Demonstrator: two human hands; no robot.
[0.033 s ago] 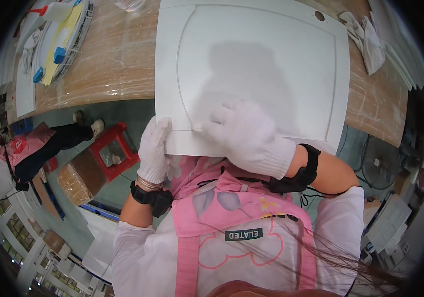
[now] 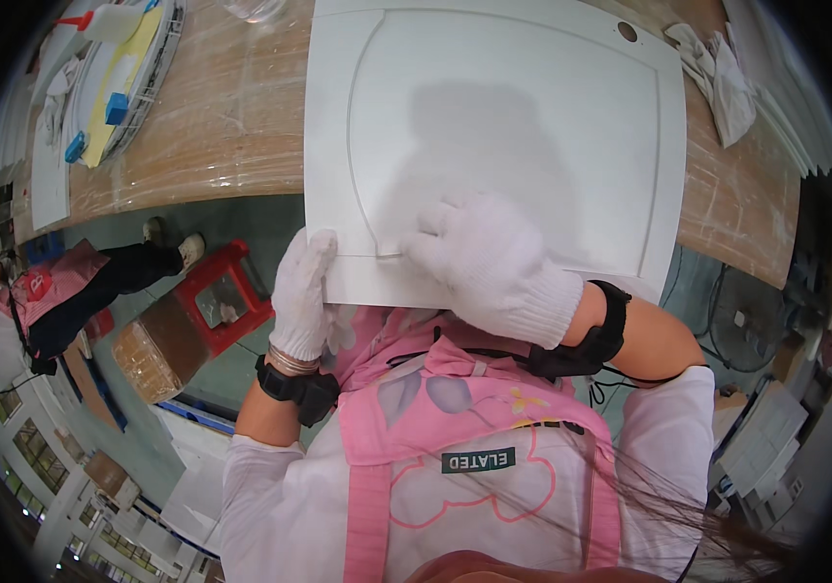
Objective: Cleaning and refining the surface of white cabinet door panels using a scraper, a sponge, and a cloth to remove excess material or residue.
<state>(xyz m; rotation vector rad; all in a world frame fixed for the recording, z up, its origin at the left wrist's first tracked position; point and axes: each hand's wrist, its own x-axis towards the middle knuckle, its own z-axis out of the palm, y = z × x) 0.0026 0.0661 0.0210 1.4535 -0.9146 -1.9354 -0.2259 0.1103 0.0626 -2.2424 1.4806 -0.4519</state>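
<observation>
White cabinet door panel lies flat on the wooden bench, its near edge overhanging toward me. My left hand grips that edge at seven o'clock; my right hand presses flat, fingers spread, on the face. The surface looks clean, so I judge the work well along.

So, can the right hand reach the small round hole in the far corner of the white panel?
Probably yes. The right hand rests on the white panel near its close edge, and the surface between it and the round hole is bare, though the arm must stretch.
</observation>
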